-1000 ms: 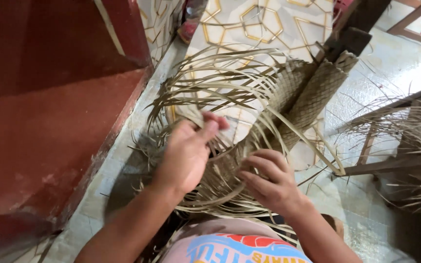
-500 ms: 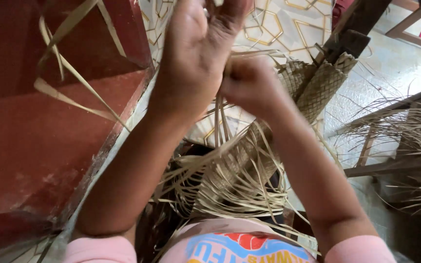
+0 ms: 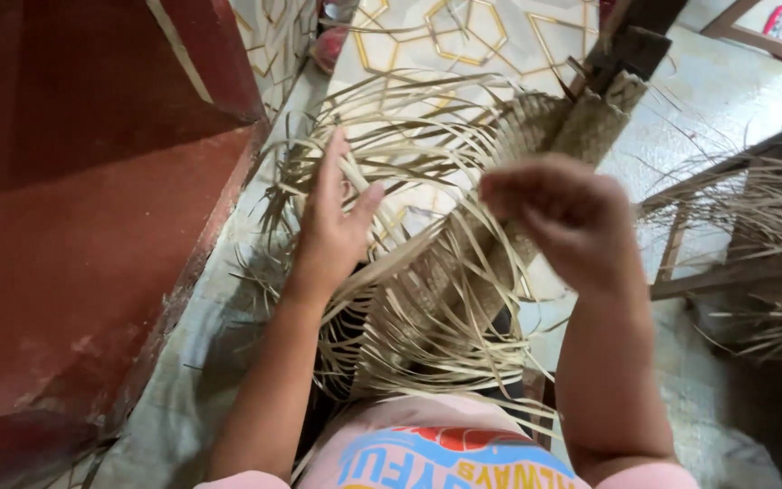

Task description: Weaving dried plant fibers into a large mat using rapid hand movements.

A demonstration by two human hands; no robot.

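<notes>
left hand is lying spread on the loose pale straw strips of a half-woven tan mat; right hand is hovering above, fingers curled together, can't tell if it's pinching anything.

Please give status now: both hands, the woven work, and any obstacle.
Left hand open, fingers spread on loose straw strips. Right hand raised, fingers curled, grip unclear. Half-woven mat on lap. Red wall close on left side.

a dark red wall fills nine o'clock. pale floor tiles with gold hexagon lines lie at twelve. a wooden frame draped with dry straw strips stands at three o'clock.
</notes>
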